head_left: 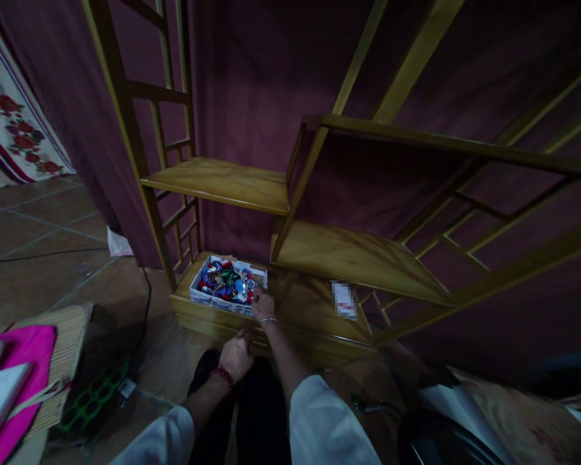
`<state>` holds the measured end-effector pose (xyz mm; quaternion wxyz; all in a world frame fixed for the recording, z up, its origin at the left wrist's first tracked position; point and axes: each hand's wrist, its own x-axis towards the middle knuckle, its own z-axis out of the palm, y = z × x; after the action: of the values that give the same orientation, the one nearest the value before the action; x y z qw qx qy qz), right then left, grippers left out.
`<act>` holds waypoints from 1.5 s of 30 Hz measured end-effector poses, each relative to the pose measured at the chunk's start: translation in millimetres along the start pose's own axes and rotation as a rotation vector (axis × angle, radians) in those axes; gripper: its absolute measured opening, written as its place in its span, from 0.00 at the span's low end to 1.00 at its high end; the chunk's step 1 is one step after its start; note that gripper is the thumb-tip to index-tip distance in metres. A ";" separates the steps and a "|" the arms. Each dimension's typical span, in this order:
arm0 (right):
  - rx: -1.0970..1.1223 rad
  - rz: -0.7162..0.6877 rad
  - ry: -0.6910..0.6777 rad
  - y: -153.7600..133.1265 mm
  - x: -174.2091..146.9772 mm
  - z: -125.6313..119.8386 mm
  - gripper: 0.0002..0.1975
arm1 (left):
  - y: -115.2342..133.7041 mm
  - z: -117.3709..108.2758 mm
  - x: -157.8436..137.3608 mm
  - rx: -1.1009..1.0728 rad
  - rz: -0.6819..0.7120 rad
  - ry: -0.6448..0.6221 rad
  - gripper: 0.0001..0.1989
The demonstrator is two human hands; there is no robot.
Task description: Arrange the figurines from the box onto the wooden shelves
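1. Plainly, in the head view, the open patterned box (221, 303) sat at the left end of the low board (300, 300), full of small, bright trinkets (224, 279).
2. My right hand (263, 305) was at the box's right end, fingers bent beside a clear, shiny piece (250, 284); I could not tell whether they gripped it.
3. My left hand (237, 356) hung apart from the box, nearer my lap, its fingers curled; their undersides were hidden, so I could not tell if they held anything.
4. I judged the box to be thin card: light, rather soft in the walls, apt to bow if squeezed. The two short ends seemed the best hold, low down.
5. The shiny piece seemed light, probably slippery and perhaps brittle, better pinched by its edge; its neighbours looked tangled enough to snag.
6. The box's front wall ran near the board's front edge. A post (130, 139) rose at the left, and a higher shelf (217, 184) crossed beyond. Open room lay towards me and rightward, up to a blurred white sheet (345, 300).
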<state>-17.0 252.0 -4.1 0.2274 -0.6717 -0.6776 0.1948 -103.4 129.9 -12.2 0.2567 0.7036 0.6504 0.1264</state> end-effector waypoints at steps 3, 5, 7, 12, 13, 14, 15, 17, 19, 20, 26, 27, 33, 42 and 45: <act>0.025 -0.020 0.021 0.2 -1.8 0.9 0.16 | -2.1 0.6 3.0 -0.001 0.002 0.008 0.14; 0.046 -0.042 0.029 -1.1 -5.7 -0.5 0.16 | -4.8 1.7 3.4 -0.004 0.017 0.030 0.14; 0.066 -0.065 0.038 -3.5 -13.3 -1.8 0.16 | -7.1 2.7 1.5 -0.005 0.021 0.047 0.14; 0.110 -0.132 0.082 -10.2 -47.3 -1.5 0.16 | -9.9 -0.3 -12.0 0.073 -0.033 -0.005 0.14; 0.115 -0.148 0.093 -11.2 -55.2 -1.7 0.16 | -10.4 -2.1 -15.7 0.088 -0.041 -0.014 0.14; 0.110 -0.155 0.089 -12.1 -63.1 -2.4 0.16 | -11.0 -4.5 -19.6 0.098 -0.049 -0.016 0.13; 0.095 -0.153 0.072 -12.8 -70.9 -3.5 0.16 | -11.9 -7.2 -23.6 0.105 -0.056 -0.010 0.13; 0.051 -0.134 0.008 -13.7 -86.0 -6.7 0.16 | -14.9 -13.6 -32.0 0.120 -0.074 0.009 0.14; 0.021 -0.115 -0.060 -13.2 -100.7 -10.0 0.15 | -20.4 -20.5 -40.9 0.143 -0.093 0.027 0.14; 0.016 -0.114 -0.089 -12.1 -107.8 -11.3 0.14 | -24.4 -23.9 -45.5 0.154 -0.099 0.034 0.14; 0.048 -0.100 -0.201 0.0 -142.5 -12.7 0.12 | -59.7 -40.7 -75.3 0.213 -0.127 0.067 0.13; 0.060 -0.098 -0.209 1.1 -146.2 -12.7 0.12 | -64.7 -43.5 -78.8 0.219 -0.133 0.074 0.12; 0.152 -0.125 -0.239 -5.0 -150.8 -13.6 0.11 | -68.1 -58.5 -70.2 0.174 -0.200 0.130 0.12; 0.257 -0.181 -0.133 -2.8 -104.4 -6.0 0.14 | -50.4 -46.8 -24.7 -0.019 -0.054 0.514 0.15; 0.276 -0.227 -0.014 -0.7 -81.9 -4.8 0.14 | -51.1 -50.0 -3.0 0.014 0.053 0.615 0.15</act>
<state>-15.3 169.9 -3.5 0.3335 -0.5518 -0.7175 0.2636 -172.8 137.9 3.3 0.0395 0.6508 0.6798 0.3357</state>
